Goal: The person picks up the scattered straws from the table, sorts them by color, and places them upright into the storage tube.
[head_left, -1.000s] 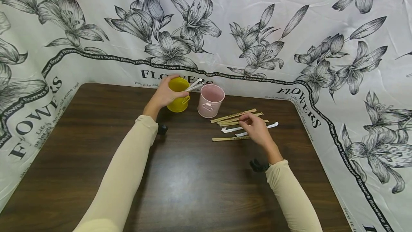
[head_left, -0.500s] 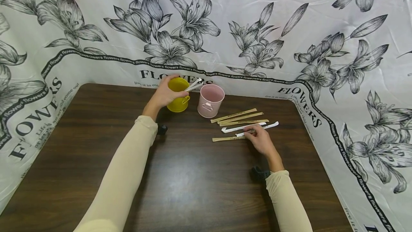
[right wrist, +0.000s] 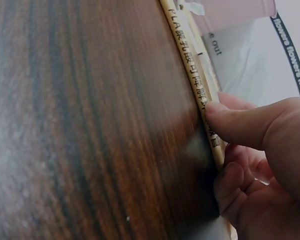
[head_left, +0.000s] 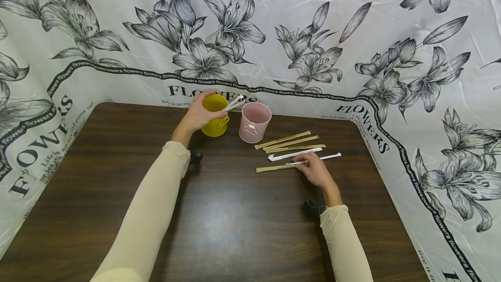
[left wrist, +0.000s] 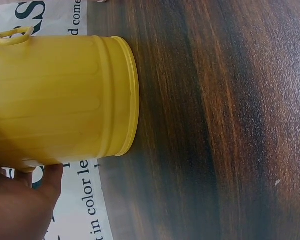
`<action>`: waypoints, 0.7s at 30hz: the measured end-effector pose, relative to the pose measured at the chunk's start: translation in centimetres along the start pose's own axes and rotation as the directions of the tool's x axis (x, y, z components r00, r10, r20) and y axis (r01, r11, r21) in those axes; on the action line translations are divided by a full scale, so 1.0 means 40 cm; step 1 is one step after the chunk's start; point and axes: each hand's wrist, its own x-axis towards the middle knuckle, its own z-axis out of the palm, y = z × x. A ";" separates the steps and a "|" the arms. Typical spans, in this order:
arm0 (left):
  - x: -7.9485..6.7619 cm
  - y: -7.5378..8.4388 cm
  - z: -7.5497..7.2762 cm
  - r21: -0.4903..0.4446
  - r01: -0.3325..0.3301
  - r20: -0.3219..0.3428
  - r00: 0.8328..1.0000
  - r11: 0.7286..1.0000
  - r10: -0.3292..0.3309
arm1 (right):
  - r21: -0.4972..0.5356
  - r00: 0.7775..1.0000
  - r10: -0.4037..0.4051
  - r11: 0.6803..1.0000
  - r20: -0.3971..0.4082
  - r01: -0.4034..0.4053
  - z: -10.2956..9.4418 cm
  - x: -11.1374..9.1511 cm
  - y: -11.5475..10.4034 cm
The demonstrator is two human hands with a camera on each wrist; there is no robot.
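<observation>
My left hand (head_left: 195,115) grips the rim of a small yellow bucket (head_left: 214,129) at the back of the table. The bucket's side (left wrist: 55,100) fills much of the left wrist view. White wrapped straws (head_left: 234,103) lean out of it to the right. My right hand (head_left: 315,170) pinches a white wrapped straw (head_left: 331,156) low over the table; its middle is hidden by the fingers. Just in front lies a brown paper-wrapped straw (head_left: 274,169), its printed wrapper (right wrist: 187,62) close by the thumb in the right wrist view.
A pink bucket (head_left: 253,130) stands right of the yellow one. Several brown-wrapped straws (head_left: 291,142) and another white straw (head_left: 293,155) lie behind my right hand. A flower-printed cloth (head_left: 313,55) rises behind the dark wooden table (head_left: 219,221).
My right hand has come down toward the near straws and pinched a white one, whose right end has swung slightly nearer. The left hand stays on the yellow bucket.
</observation>
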 end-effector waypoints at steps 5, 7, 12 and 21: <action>0.000 -0.004 -0.001 -0.012 0.001 -0.006 1.000 1.000 -0.001 | -0.013 1.000 -0.008 1.000 0.003 0.008 0.000 -0.002 -0.003; 0.001 -0.004 -0.001 -0.013 0.003 -0.002 1.000 1.000 -0.003 | -0.013 1.000 0.005 1.000 0.007 -0.005 -0.001 -0.002 -0.004; 0.000 -0.009 -0.004 -0.008 0.003 0.002 1.000 1.000 -0.003 | -0.007 0.999 0.036 0.999 0.017 -0.036 0.000 0.003 -0.011; 0.006 -0.011 -0.004 -0.021 -0.018 0.006 1.000 1.000 0.018 | 0.047 0.999 0.030 0.998 0.022 -0.031 -0.016 0.015 -0.032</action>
